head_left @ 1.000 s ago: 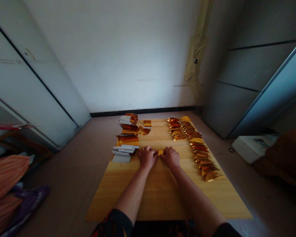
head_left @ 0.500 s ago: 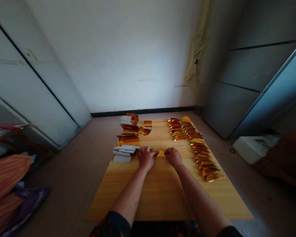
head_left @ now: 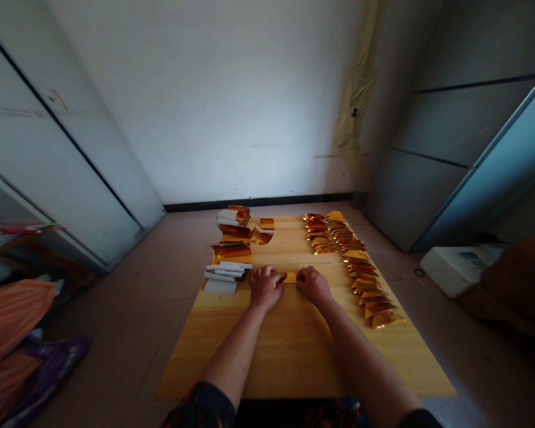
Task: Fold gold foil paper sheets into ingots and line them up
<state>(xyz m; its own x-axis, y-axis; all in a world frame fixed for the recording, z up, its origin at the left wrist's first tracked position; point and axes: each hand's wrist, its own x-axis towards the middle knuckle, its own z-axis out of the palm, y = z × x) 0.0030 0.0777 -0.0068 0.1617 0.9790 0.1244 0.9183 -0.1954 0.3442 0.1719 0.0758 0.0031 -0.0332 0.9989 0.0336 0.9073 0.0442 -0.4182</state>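
Observation:
A small folded piece of gold foil paper [head_left: 290, 277] lies on the wooden table [head_left: 301, 339] between my two hands. My left hand [head_left: 266, 289] is at its left end, thumb and fingertips pressing on the paper. At the right end my right hand [head_left: 314, 286] is closed, with its fingertips pinching the edge. Fingers hide both ends of the paper. Left of my left hand are white-backed foil sheets [head_left: 223, 276], with gold foil sheets [head_left: 234, 254] just behind them. To the right runs a row of folded gold foil pieces [head_left: 368, 288].
More folded foil pieces [head_left: 318, 233] stand at the far right of the table, and a loose gold foil sheet [head_left: 263, 236] lies at the far left. A white box [head_left: 448, 270] is on the floor at right. Orange cloth [head_left: 15, 321] hangs at left.
My left thumb and fingers have shifted very slightly to the right along the foil paper. Otherwise the hands and the foil piles look the same.

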